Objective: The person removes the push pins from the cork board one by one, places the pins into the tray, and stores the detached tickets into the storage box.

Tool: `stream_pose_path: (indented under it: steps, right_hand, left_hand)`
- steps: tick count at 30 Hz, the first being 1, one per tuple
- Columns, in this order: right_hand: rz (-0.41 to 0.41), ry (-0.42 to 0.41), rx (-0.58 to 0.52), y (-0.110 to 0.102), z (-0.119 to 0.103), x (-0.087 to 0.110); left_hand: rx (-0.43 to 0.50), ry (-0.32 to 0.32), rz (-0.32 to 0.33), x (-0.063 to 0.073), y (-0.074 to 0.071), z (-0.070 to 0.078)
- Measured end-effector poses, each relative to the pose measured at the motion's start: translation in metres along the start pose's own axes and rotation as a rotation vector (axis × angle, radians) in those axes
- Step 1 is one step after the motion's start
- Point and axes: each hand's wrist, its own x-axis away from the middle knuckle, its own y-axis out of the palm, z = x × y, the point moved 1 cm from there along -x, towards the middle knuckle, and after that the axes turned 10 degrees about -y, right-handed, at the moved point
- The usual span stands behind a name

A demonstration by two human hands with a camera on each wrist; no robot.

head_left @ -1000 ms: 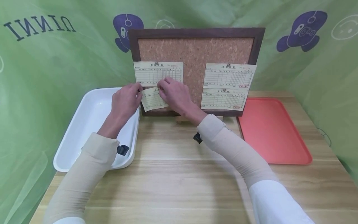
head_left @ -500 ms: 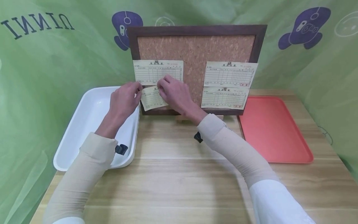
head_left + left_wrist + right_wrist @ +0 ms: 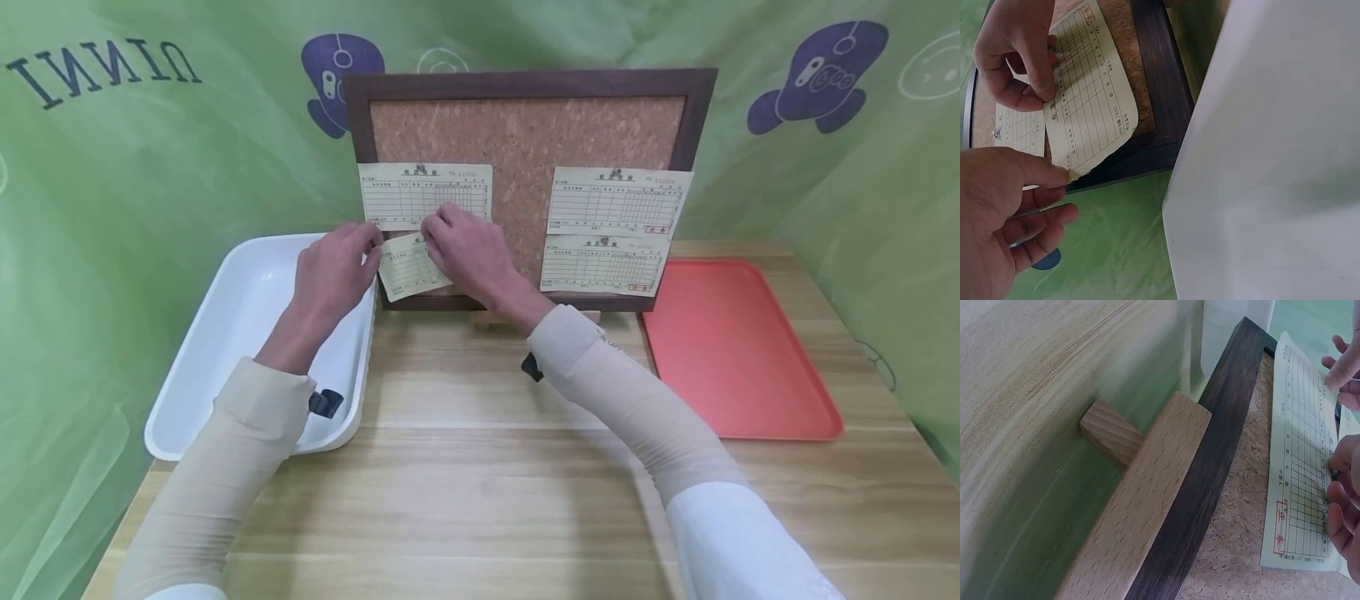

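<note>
A framed cork board stands upright on the table, with paper receipts on it. At its lower left is a tilted receipt, partly covered by my hands. My left hand pinches that receipt's upper left corner between thumb and index finger, as the left wrist view shows. My right hand has its fingers curled at the top edge, near the middle, and pinches there; whether a pin is between the fingertips is hidden. Above it hangs a pinned receipt. In the right wrist view the held receipt stands off the cork.
On the board's right side hang an upper receipt and a lower receipt, each with a pin at the top. A white tub stands left, under my left forearm. A red tray lies right. A wooden stand supports the board.
Both hands stay almost where they were, at the lower left receipt. The head view has shifted very slightly; nothing else visibly differs.
</note>
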Motion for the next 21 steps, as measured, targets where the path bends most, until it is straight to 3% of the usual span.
stream_pose_path:
  steps: [21]
  right_hand:
    - [-0.013, -0.032, 0.064, 0.0000, 0.0002, -0.0004]
  left_hand:
    - [0.014, -0.013, -0.020, -0.0006, -0.0013, -0.0003]
